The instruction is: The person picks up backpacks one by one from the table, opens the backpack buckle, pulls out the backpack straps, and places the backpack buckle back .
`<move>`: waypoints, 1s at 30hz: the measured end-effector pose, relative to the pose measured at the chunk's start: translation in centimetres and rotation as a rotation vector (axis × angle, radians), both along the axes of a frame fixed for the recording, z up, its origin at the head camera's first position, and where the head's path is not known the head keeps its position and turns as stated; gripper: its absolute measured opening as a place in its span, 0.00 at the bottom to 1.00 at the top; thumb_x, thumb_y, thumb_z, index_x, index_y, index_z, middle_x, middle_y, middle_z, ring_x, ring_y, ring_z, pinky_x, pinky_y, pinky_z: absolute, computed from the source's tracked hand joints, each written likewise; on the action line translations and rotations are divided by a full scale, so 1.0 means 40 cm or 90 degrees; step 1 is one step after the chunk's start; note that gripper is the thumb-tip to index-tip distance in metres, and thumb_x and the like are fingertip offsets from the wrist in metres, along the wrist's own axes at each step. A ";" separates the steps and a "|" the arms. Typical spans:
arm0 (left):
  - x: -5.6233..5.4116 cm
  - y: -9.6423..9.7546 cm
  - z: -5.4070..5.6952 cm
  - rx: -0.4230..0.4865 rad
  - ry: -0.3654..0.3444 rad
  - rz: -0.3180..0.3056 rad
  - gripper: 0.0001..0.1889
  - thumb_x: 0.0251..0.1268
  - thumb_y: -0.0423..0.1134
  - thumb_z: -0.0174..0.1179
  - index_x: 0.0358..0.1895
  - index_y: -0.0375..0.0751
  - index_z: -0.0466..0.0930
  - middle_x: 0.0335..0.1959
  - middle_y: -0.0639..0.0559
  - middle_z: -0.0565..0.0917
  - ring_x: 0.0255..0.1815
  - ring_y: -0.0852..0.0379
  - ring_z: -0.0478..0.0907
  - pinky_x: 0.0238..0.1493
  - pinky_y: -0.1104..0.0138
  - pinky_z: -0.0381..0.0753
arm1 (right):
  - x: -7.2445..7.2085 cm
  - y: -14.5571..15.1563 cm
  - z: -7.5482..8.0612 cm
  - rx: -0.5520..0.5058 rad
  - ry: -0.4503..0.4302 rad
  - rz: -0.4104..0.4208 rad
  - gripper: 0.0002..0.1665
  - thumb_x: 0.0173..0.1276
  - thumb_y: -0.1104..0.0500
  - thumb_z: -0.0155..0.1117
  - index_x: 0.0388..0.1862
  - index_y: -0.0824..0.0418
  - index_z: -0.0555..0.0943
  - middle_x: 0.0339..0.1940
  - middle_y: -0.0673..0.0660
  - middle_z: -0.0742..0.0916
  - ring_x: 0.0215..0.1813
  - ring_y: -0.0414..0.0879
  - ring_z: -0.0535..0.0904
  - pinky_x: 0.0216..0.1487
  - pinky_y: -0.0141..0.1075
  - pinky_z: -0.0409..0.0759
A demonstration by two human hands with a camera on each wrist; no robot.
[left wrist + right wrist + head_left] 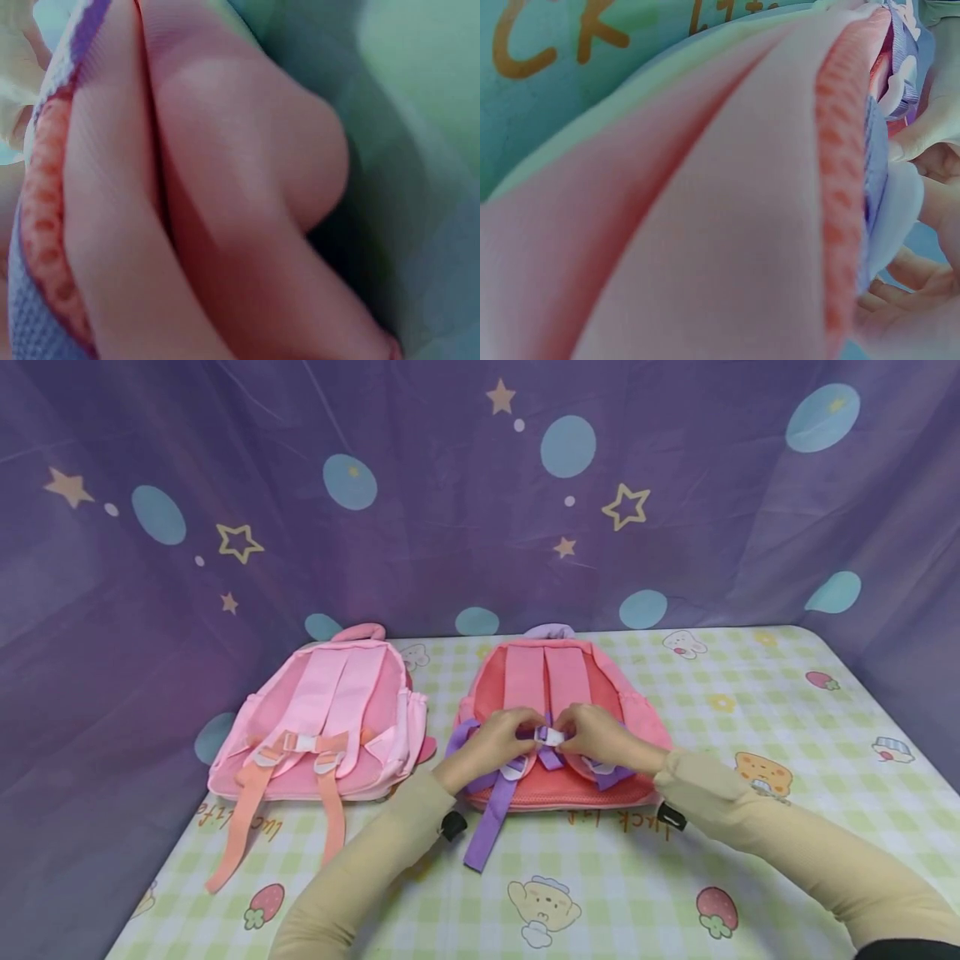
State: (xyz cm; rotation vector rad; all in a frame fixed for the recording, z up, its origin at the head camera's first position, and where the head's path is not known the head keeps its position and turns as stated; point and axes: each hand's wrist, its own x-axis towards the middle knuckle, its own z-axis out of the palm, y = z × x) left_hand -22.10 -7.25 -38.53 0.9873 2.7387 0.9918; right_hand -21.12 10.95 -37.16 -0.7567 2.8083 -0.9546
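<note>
A coral-pink backpack (491, 677) with purple straps lies on the table, its shoulder-strap side up. Over its lower middle, my left hand (495, 742) and right hand (603, 739) pinch a white buckle (550, 737) from either side, on the purple strap. Whether the buckle's halves are joined cannot be told. A loose purple strap end (491, 822) hangs past the bag's lower edge, near my left wrist. Close up, the left wrist view is filled by the bag's pink side (225, 150); the right wrist view shows fingers beyond the bag's coral mesh (836, 172).
To the left lies a light pink backpack (247, 727) with orange straps, its white buckle (302, 742) at the middle. Both bags rest on a green checked tablecloth (615, 893). Behind the table hangs a purple curtain (435, 560) with stars.
</note>
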 end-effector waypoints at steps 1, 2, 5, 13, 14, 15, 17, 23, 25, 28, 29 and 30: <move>0.000 -0.001 0.000 0.003 0.004 0.000 0.15 0.53 0.31 0.60 0.46 0.36 0.77 0.42 0.48 0.80 0.45 0.58 0.76 0.46 0.70 0.73 | 0.000 0.001 0.001 -0.005 -0.001 -0.001 0.11 0.48 0.66 0.68 0.32 0.67 0.80 0.27 0.55 0.82 0.31 0.43 0.77 0.34 0.35 0.76; 0.001 -0.001 0.001 0.006 0.008 0.001 0.15 0.53 0.31 0.61 0.46 0.36 0.77 0.42 0.48 0.80 0.44 0.57 0.76 0.45 0.70 0.73 | 0.000 0.001 0.002 -0.008 -0.003 -0.002 0.11 0.48 0.66 0.68 0.32 0.67 0.80 0.27 0.55 0.82 0.31 0.43 0.77 0.34 0.35 0.76; 0.003 -0.002 0.003 0.012 0.013 0.002 0.15 0.53 0.32 0.61 0.46 0.36 0.77 0.43 0.48 0.80 0.45 0.57 0.76 0.45 0.70 0.74 | -0.001 0.003 0.001 -0.019 -0.002 -0.006 0.11 0.49 0.65 0.68 0.33 0.67 0.81 0.28 0.55 0.82 0.31 0.43 0.77 0.33 0.34 0.76; 0.009 -0.005 0.012 0.028 0.021 0.009 0.15 0.53 0.33 0.61 0.46 0.36 0.77 0.44 0.47 0.79 0.46 0.55 0.76 0.45 0.70 0.74 | 0.001 0.010 0.007 -0.041 0.021 -0.004 0.12 0.48 0.65 0.69 0.33 0.67 0.81 0.28 0.55 0.81 0.32 0.44 0.76 0.33 0.34 0.75; 0.010 -0.005 0.013 0.028 0.022 0.011 0.15 0.53 0.32 0.61 0.46 0.36 0.77 0.43 0.47 0.79 0.45 0.55 0.76 0.45 0.70 0.74 | 0.001 0.011 0.008 -0.039 0.025 -0.003 0.12 0.47 0.65 0.69 0.33 0.67 0.81 0.28 0.55 0.81 0.32 0.44 0.76 0.33 0.34 0.75; 0.011 -0.005 0.014 0.029 0.024 0.013 0.15 0.53 0.33 0.61 0.46 0.36 0.77 0.43 0.47 0.79 0.45 0.55 0.76 0.45 0.70 0.74 | 0.001 0.011 0.008 -0.038 0.027 -0.004 0.12 0.47 0.65 0.69 0.33 0.67 0.81 0.28 0.55 0.81 0.32 0.44 0.76 0.33 0.34 0.75; 0.012 -0.005 0.015 0.031 0.026 0.014 0.15 0.53 0.33 0.61 0.46 0.37 0.77 0.43 0.48 0.79 0.45 0.55 0.76 0.45 0.70 0.74 | 0.001 0.012 0.009 -0.037 0.030 -0.004 0.12 0.47 0.65 0.69 0.33 0.67 0.81 0.28 0.54 0.80 0.32 0.44 0.75 0.33 0.34 0.74; 0.017 -0.006 0.016 0.045 0.050 0.012 0.14 0.54 0.34 0.61 0.46 0.37 0.78 0.42 0.48 0.80 0.45 0.56 0.76 0.46 0.69 0.74 | 0.003 0.013 0.011 -0.042 0.038 -0.002 0.12 0.47 0.64 0.69 0.32 0.66 0.81 0.27 0.53 0.79 0.31 0.44 0.74 0.31 0.32 0.72; 0.018 -0.007 0.016 0.053 0.057 0.014 0.14 0.54 0.34 0.61 0.46 0.37 0.78 0.41 0.49 0.80 0.44 0.56 0.76 0.46 0.68 0.74 | 0.006 0.013 0.011 -0.046 0.043 -0.003 0.12 0.47 0.64 0.69 0.33 0.66 0.81 0.27 0.54 0.79 0.30 0.44 0.74 0.31 0.32 0.72; 0.021 -0.008 0.017 0.066 0.065 0.014 0.15 0.54 0.34 0.61 0.46 0.37 0.78 0.41 0.49 0.80 0.44 0.56 0.76 0.45 0.67 0.75 | 0.008 0.011 0.012 -0.049 0.053 -0.011 0.12 0.46 0.64 0.70 0.32 0.66 0.81 0.27 0.54 0.78 0.30 0.44 0.74 0.30 0.32 0.72; 0.022 -0.008 0.017 0.070 0.067 0.015 0.15 0.54 0.34 0.61 0.46 0.37 0.77 0.40 0.48 0.80 0.44 0.56 0.76 0.45 0.67 0.75 | 0.009 0.011 0.011 -0.050 0.061 -0.011 0.12 0.46 0.64 0.70 0.32 0.66 0.81 0.27 0.54 0.78 0.29 0.44 0.74 0.30 0.32 0.72; 0.022 -0.008 0.017 0.073 0.068 0.014 0.15 0.54 0.34 0.61 0.46 0.36 0.77 0.40 0.48 0.80 0.44 0.56 0.77 0.45 0.67 0.75 | 0.010 0.010 0.011 -0.049 0.069 -0.011 0.13 0.46 0.64 0.70 0.32 0.66 0.81 0.27 0.54 0.78 0.29 0.44 0.74 0.30 0.32 0.72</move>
